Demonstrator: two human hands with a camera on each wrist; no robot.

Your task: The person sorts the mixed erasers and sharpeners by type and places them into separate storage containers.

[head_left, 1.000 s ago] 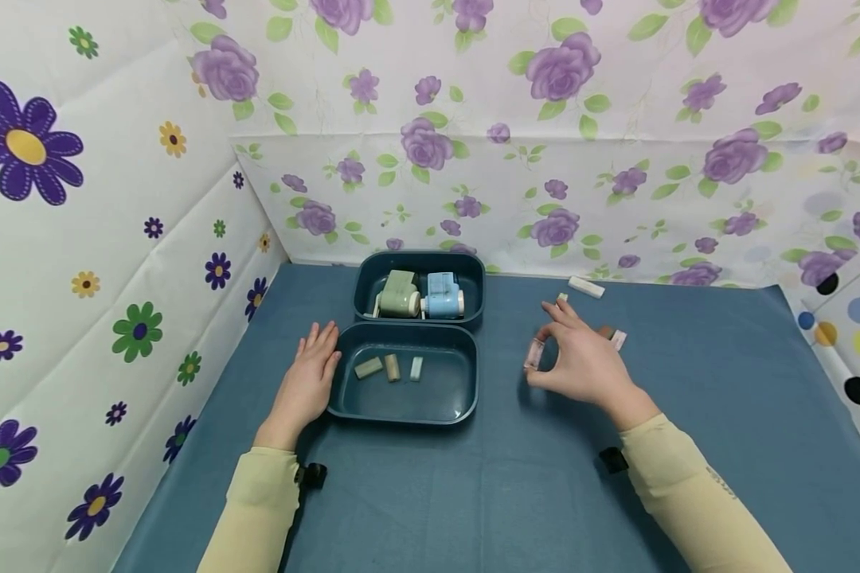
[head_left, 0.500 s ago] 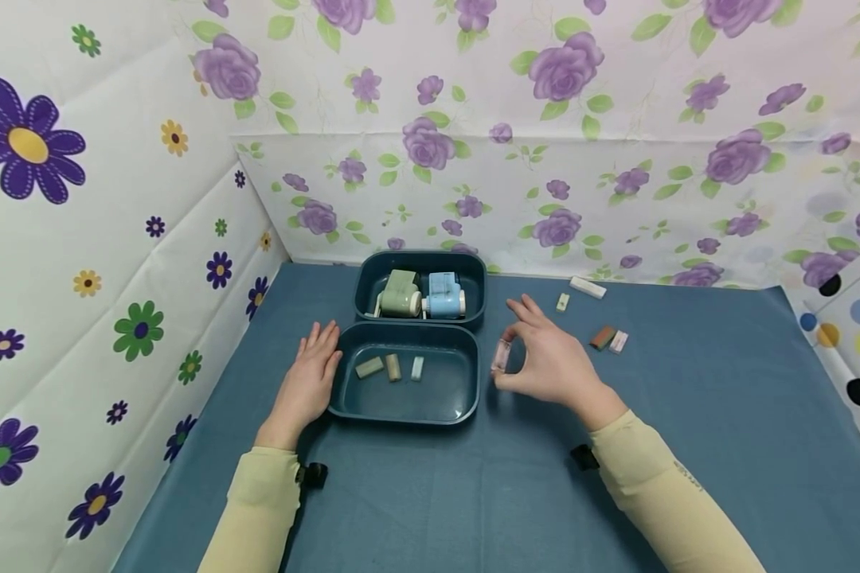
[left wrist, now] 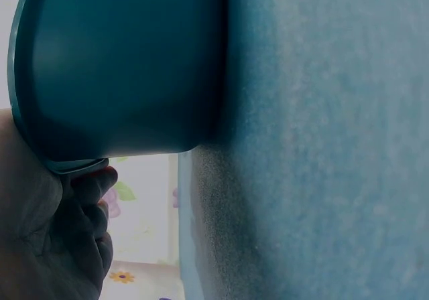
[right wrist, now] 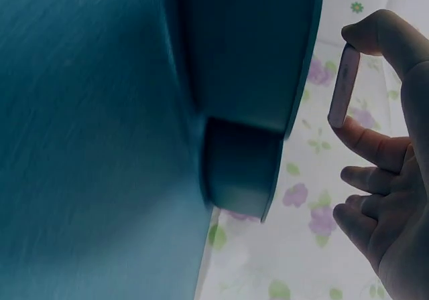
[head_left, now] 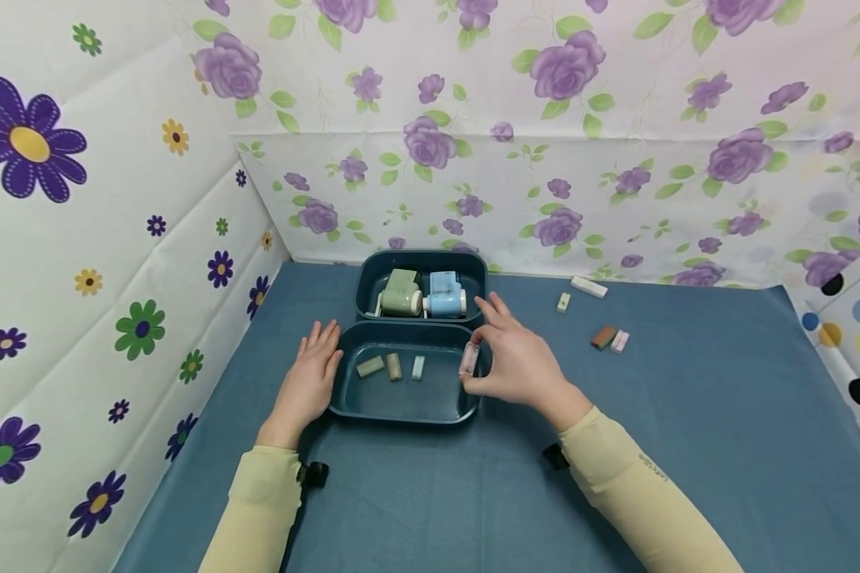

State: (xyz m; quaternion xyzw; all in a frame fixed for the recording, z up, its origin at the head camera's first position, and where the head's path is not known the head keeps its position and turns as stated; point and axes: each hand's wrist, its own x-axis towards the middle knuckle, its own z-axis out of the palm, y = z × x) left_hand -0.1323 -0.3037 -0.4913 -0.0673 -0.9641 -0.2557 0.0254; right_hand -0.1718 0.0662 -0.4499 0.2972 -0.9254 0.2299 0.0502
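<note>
Moved left since earlier, my right hand [head_left: 519, 368] pinches the pink block [head_left: 469, 360] by its ends, long axis roughly near-to-far, above the right side of the near tray [head_left: 401, 402].

sleeves [head_left: 252, 513] cropped, held block [head_left: 469, 360] partly hidden

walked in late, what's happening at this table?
A person's right hand pinches a pinkish block over the right end of the near tray, not yet set down. The left hand rests against that tray's left edge. Three small blocks lie inside it; four more pieces lie on the cloth to the right.
</note>
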